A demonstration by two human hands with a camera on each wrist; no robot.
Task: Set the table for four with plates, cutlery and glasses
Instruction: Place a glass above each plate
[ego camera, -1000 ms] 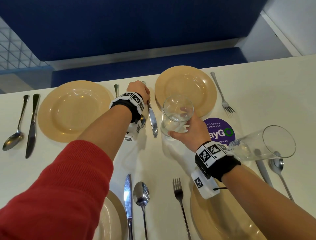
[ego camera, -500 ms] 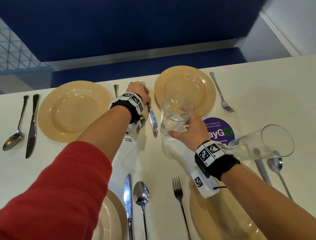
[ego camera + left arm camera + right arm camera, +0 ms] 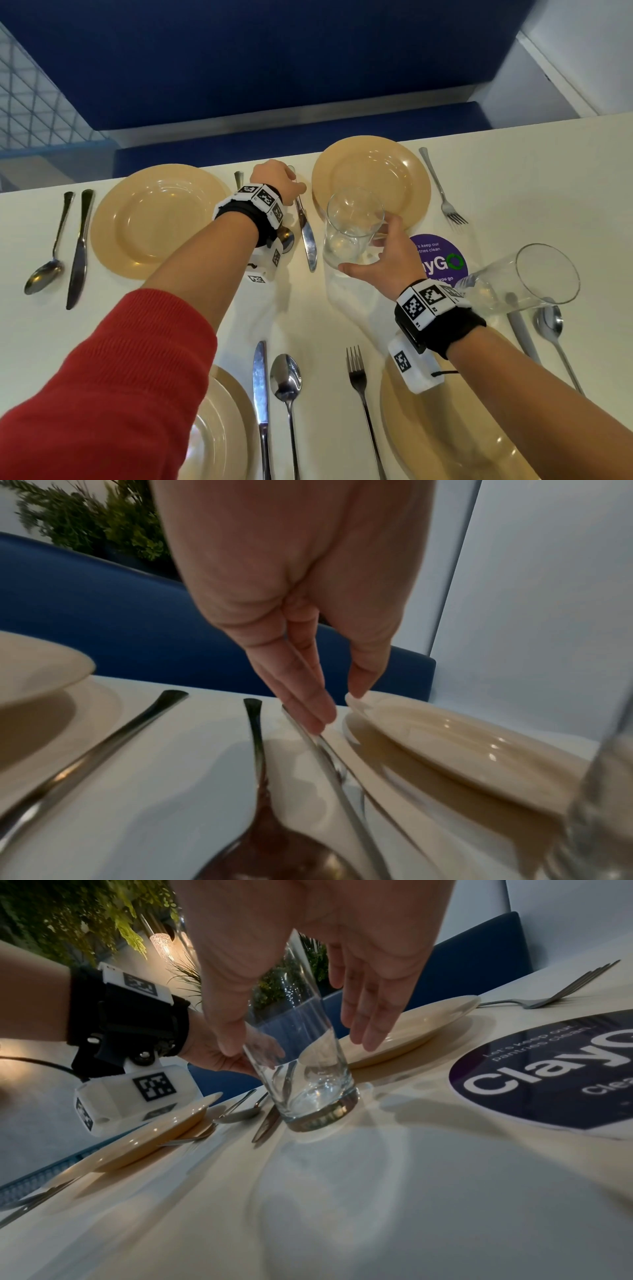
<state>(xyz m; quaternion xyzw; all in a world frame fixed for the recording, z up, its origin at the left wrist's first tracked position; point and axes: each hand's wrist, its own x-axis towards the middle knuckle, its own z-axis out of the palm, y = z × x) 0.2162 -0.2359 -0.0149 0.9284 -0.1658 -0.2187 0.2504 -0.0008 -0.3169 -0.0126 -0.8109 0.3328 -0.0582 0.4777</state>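
My left wrist band hides most of the small steel spoon point(image 3: 286, 237) between the far plates. The two near tan round plates point(image 3: 228, 425) are cut off by the head view's lower edge. The clear tumbler point(image 3: 603, 799) is blurred and cropped in the left wrist view.

A white tabletop point(image 3: 308, 325) carries four tan plates point(image 3: 157, 222), each flanked by a knife point(image 3: 79, 250), spoon point(image 3: 44, 270) or fork point(image 3: 443, 195). Two glasses point(image 3: 349, 233) stand on it near a round purple sticker point(image 3: 442, 260).
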